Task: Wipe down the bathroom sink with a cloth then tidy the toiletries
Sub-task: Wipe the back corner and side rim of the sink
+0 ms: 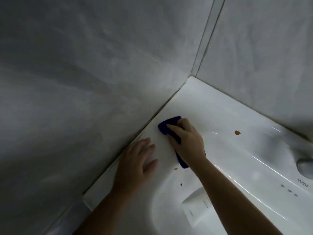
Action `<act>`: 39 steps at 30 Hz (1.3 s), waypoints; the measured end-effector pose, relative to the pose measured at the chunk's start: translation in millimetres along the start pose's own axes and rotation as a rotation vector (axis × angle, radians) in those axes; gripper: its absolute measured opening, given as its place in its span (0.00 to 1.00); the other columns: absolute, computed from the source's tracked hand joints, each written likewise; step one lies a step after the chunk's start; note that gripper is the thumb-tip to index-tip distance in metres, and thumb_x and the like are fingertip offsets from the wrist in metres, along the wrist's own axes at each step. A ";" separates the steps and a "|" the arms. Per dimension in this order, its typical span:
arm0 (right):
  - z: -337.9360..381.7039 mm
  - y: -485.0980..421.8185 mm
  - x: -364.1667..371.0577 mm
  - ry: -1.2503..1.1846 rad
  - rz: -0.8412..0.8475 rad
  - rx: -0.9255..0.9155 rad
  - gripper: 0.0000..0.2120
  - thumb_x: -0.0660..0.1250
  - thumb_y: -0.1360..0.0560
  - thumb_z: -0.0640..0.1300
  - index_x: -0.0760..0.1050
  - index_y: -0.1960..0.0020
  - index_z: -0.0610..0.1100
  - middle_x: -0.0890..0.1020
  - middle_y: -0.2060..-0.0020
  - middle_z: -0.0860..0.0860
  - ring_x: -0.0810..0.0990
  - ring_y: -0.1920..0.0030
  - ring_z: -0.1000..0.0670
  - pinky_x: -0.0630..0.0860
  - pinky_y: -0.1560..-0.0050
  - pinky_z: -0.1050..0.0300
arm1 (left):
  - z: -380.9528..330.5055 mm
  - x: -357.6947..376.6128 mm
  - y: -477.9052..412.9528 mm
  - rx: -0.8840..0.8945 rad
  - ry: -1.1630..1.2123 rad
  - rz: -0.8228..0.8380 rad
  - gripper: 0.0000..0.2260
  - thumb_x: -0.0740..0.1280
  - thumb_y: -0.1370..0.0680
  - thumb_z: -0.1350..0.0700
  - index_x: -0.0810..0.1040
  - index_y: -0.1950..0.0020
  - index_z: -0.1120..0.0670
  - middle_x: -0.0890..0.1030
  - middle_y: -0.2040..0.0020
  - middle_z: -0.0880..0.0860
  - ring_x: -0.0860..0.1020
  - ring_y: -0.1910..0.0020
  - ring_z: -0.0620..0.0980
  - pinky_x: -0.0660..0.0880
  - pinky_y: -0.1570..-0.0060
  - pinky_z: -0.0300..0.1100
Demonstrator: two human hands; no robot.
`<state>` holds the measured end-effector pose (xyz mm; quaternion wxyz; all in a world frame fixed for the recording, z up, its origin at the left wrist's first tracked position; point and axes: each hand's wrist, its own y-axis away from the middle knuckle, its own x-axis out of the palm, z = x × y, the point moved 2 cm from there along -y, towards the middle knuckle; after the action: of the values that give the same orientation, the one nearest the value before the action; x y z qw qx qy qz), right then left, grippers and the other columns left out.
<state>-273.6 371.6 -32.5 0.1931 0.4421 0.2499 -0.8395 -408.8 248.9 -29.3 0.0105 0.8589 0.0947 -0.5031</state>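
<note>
Two bare forearms come in from 6 o'clock: left forearm (94,216) at 7, right forearm (237,200) at 5. Left hand (135,160) lies flat and palm down, fingers straight and slightly spread. It rests on the sink (220,112) deck just beside the wall joint (152,119) and holds nothing. Right hand (188,141) is at frame centre, at 1 o'clock from the left hand and apart from it. It grips the cloth (165,127) and presses it onto the deck, one finger laid along the top, the others curled. The cloth is dark blue and bunched, sticking out past the fingertips toward 11 and past the heel of the hand toward 6. Its front edge is near the wall joint; can't tell if it touches. Brown spot (237,132) on the deck at 3 o'clock from the right hand, well apart. Smaller brown spot (175,169) and dark speck (180,184) at 6 from the cloth, near the bowl rim. White boxy item (196,207) in the bowl, partly behind the right forearm, too blurred to identify. Chrome fitting (305,167) cut off by the frame edge at 3 to 4, logo (303,180) just below it. Grey wall tiles (84,65) fill 9 to 12, with the corner seam (208,36) at 1.
</note>
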 end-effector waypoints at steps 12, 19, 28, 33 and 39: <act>-12.5 -22.2 -2.1 0.057 0.008 -0.037 0.13 0.68 0.27 0.43 0.77 0.43 0.43 0.77 0.51 0.44 0.77 0.56 0.43 0.72 0.62 0.56 | -0.9 -1.5 -0.6 0.001 -0.012 -0.001 0.20 0.59 0.26 0.45 0.77 0.41 0.54 0.76 0.37 0.53 0.73 0.38 0.51 0.66 0.39 0.45; -64.4 -111.4 -20.1 0.198 -0.058 0.180 0.15 0.60 0.23 0.46 0.72 0.38 0.41 0.70 0.41 0.42 0.73 0.48 0.40 0.69 0.50 0.50 | 1.4 2.8 -1.5 0.024 -0.031 -0.031 0.19 0.60 0.27 0.46 0.78 0.42 0.54 0.76 0.38 0.53 0.71 0.38 0.49 0.67 0.40 0.45; -65.5 -92.7 -19.7 0.186 -0.018 0.144 0.14 0.62 0.24 0.45 0.73 0.39 0.44 0.72 0.43 0.42 0.74 0.51 0.40 0.69 0.56 0.52 | 1.1 2.9 -1.1 0.018 -0.053 -0.008 0.19 0.59 0.27 0.45 0.78 0.42 0.54 0.76 0.38 0.53 0.73 0.39 0.52 0.66 0.41 0.47; -28.8 -69.7 -7.7 0.107 -0.009 0.078 0.14 0.64 0.25 0.44 0.75 0.40 0.43 0.73 0.46 0.42 0.75 0.54 0.42 0.68 0.57 0.55 | 3.2 4.5 -0.8 0.028 -0.057 -0.009 0.19 0.60 0.26 0.46 0.77 0.41 0.54 0.76 0.38 0.54 0.72 0.39 0.52 0.67 0.42 0.47; -35.1 5.3 -50.0 0.013 -0.208 0.303 0.15 0.66 0.26 0.43 0.76 0.40 0.43 0.74 0.50 0.44 0.74 0.56 0.48 0.68 0.56 0.60 | -3.9 -0.4 -1.7 0.011 -0.096 0.035 0.20 0.58 0.27 0.47 0.78 0.43 0.57 0.77 0.40 0.58 0.75 0.42 0.58 0.71 0.45 0.53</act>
<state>-221.3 393.2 -8.8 0.0350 0.4433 0.1661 -0.8801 -405.9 251.0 -26.9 0.0191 0.8354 0.0766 -0.5439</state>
